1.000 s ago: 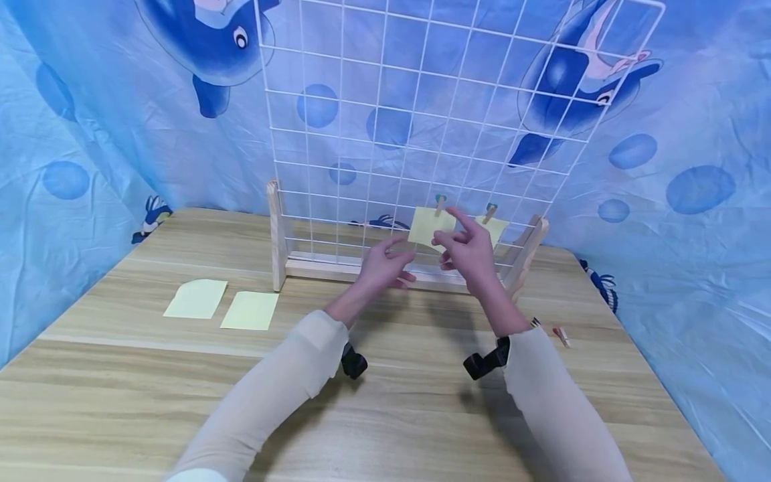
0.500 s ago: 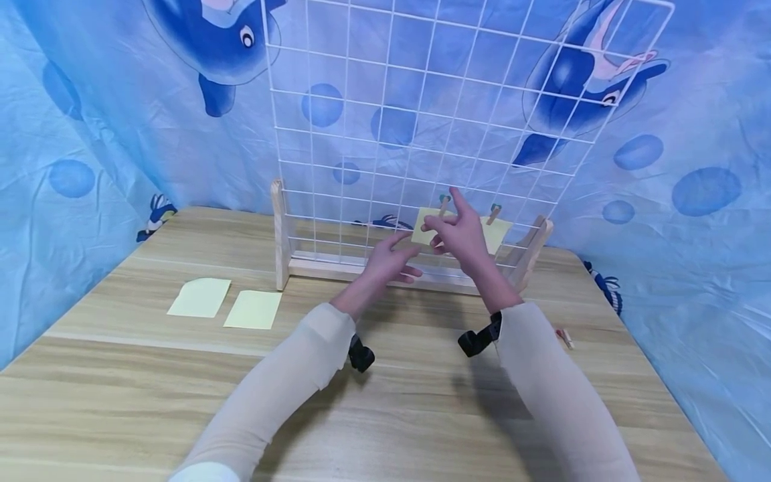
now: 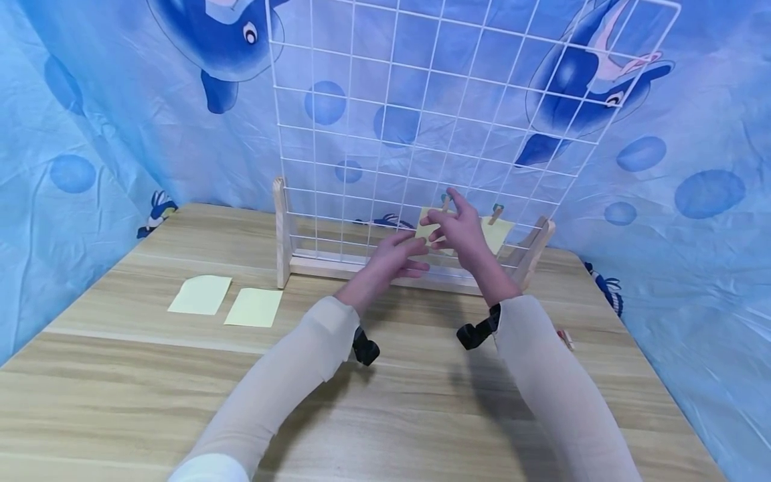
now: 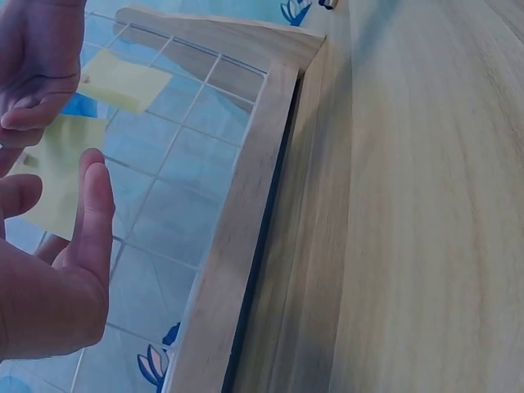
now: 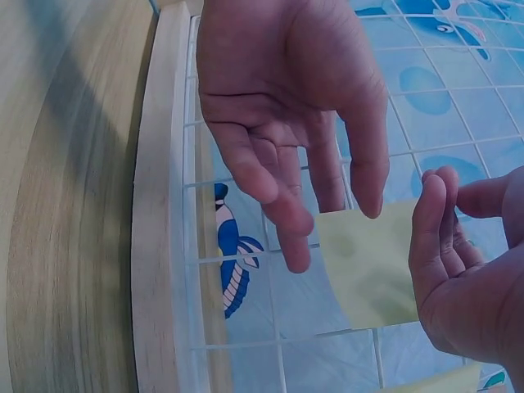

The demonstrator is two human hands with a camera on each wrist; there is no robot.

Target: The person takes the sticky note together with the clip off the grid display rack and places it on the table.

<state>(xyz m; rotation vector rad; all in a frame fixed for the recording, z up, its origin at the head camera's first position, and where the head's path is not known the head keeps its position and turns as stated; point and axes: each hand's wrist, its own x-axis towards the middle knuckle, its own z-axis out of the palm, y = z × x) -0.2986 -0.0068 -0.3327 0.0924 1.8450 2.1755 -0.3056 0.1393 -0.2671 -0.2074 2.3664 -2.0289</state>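
A white wire grid [image 3: 284,144] stands in a wooden base [image 3: 337,267] on the table. Two yellow notes hang low on it from small pegs. My right hand [image 3: 459,229] is raised in front of the left note [image 3: 423,231], fingers spread, with the index tip beside that note's peg [image 3: 444,199]. Straight fingers of my left hand [image 3: 394,258] reach the note's lower left corner. The right wrist view has the left hand [image 5: 286,98] open above the note [image 5: 368,262] and the right hand [image 5: 467,286] beside it. Neither hand holds anything.
The second clipped note [image 3: 500,231] hangs to the right under its peg [image 3: 496,211]. Two loose yellow notes [image 3: 201,294] [image 3: 254,307] lie on the wooden table [image 3: 421,402] at the left. A spare peg [image 3: 564,338] lies at the right. Blue dolphin cloth surrounds the table.
My right hand has risen and shifted left over the left note, fingers spreading near its peg. The left hand has slid right toward the note's corner.
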